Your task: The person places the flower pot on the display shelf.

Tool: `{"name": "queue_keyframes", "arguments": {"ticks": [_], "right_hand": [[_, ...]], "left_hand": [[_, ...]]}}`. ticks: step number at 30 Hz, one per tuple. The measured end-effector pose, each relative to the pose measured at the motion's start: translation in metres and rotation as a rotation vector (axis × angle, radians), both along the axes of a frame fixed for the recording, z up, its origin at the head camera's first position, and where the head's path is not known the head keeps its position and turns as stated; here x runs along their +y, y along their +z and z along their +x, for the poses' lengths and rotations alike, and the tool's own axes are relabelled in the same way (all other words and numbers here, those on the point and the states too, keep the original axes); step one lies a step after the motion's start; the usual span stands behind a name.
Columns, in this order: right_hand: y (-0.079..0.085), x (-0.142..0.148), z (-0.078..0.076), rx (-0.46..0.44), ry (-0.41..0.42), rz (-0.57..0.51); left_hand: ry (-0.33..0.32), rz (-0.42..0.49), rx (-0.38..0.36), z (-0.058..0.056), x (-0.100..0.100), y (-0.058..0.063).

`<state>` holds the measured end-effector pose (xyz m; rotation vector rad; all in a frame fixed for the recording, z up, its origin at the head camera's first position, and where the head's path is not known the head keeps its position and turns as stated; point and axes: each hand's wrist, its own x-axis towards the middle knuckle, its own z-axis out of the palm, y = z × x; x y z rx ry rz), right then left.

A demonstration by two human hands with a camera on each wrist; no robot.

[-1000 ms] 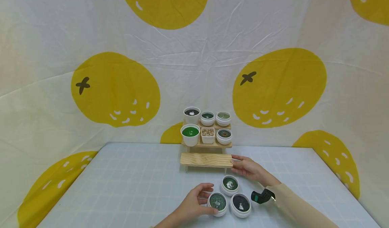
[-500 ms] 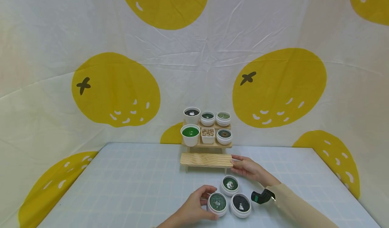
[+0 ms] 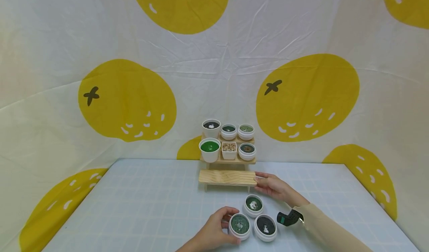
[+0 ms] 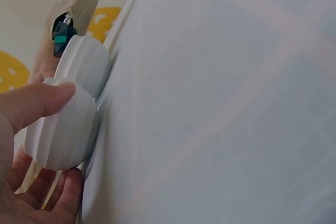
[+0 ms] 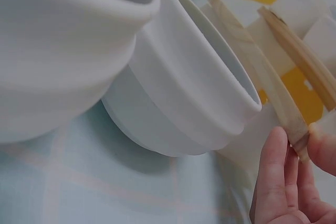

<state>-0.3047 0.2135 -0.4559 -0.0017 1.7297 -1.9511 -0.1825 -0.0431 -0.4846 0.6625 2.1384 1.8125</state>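
Observation:
My left hand (image 3: 214, 230) holds a small white round pot (image 3: 240, 224) with a grey-green, mottled filling, thumb on the near side and fingers round the far side. In the left wrist view that pot (image 4: 63, 127) sits on the cloth between thumb and fingers. Two similar pots stand close by: one with a dark green filling (image 3: 253, 204), the other with a near-black one (image 3: 266, 226). Farther back, my right hand (image 3: 275, 188) pinches the right end of the bare lowest wooden step (image 3: 226, 177); the right wrist view shows thumb and fingers on the board's end (image 5: 300, 135).
Behind the low step, two higher wooden tiers (image 3: 231, 161) carry several small containers, including a tall cup with bright green filling (image 3: 210, 150) and a square cup of grainy bits (image 3: 229, 150). A pale checked cloth (image 3: 144, 203) covers the table. A lemon-print curtain (image 3: 218, 88) hangs behind.
My left thumb and fingers have drawn in around the grey-green pot, with the fingers shifting slightly right. The right hand stays on the step, and the pots have not visibly moved.

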Motion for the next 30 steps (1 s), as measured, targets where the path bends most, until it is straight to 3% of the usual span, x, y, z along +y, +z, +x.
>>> {"name": "queue_keyframes", "arguments": {"ticks": [30], "right_hand": [[-0.0013,0.0011,0.0032,0.021,0.011,-0.034]], "left_hand": [[0.072,-0.056,-0.03,0.0032,0.0055,-0.0015]]}}
